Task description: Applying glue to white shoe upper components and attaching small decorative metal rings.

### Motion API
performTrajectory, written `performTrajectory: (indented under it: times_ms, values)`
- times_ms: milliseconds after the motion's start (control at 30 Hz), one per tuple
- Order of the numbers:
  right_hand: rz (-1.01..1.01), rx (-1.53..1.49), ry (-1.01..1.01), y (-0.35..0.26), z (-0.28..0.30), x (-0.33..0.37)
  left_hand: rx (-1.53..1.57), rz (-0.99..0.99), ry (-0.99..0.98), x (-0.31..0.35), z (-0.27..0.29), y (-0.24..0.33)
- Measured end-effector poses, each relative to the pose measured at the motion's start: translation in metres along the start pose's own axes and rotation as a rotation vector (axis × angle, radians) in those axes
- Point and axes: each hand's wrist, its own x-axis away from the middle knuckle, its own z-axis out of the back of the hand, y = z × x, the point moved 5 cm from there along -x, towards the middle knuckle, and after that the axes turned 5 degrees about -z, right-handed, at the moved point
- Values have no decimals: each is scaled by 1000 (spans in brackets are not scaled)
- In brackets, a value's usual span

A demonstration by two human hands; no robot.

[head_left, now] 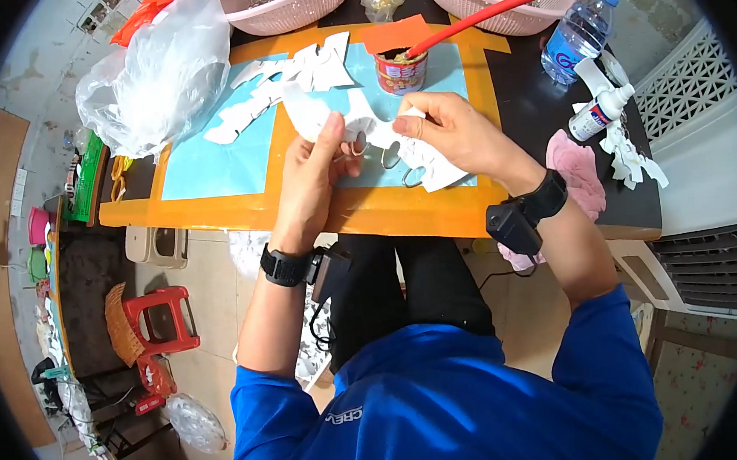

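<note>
My left hand (317, 161) and my right hand (456, 138) are both closed on a white cut strip (433, 170), held above the near edge of the table. The strip looks like paper or thin sheet. Thin metal rings (414, 176) hang along its lower edge between and below my fingers. My left thumb presses on its left part, and my right thumb and fingers pinch its middle. Just beyond lie more white cut strips (319, 69) on a light blue sheet (215, 168). Behind my right hand stands a small red tub (401, 75) with a red stick (474, 23) leaning out.
Two pink baskets (289, 12) of small metal pieces stand at the back. A white plastic bag (170, 81) fills the left corner. On the right are a water bottle (575, 38), a white squeeze bottle (598, 115) and a pink cloth (575, 168). A red stool (163, 317) stands lower left.
</note>
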Motion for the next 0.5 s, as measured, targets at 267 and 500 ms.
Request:
performTrajectory:
  times_ms: [267,500]
  values:
    - [67,-7,71,-14,-7,8,121,107,-60,11,-18,-10]
    - [-134,-269,31,3,-6,3,129,51,40,9,-23,-10]
